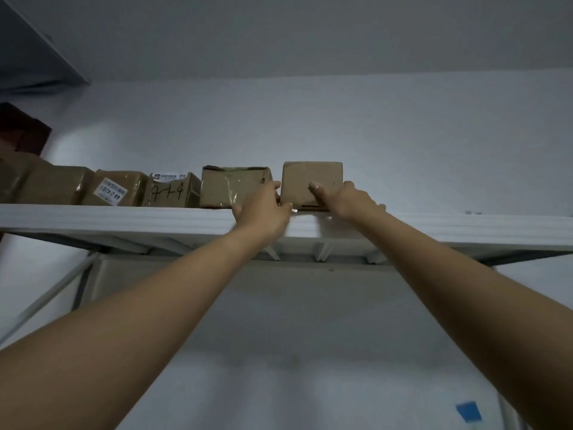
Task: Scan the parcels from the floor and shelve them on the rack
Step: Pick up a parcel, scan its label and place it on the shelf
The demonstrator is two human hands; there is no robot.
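Note:
A small plain cardboard parcel (307,178) stands on the white top shelf of the rack (124,218), at the right end of a row of parcels. My left hand (263,209) holds its lower left corner, fingers reaching between it and the taped parcel (232,187) beside it. My right hand (344,198) grips its right side, with the thumb laid across the front face. Both arms stretch upward.
Left of the taped parcel sit a box with black handwriting (172,190), a box with a white label (116,189) and further brown boxes (46,184). The shelf to the right of my hands is bare. A blue patch (469,411) shows low right on the wall.

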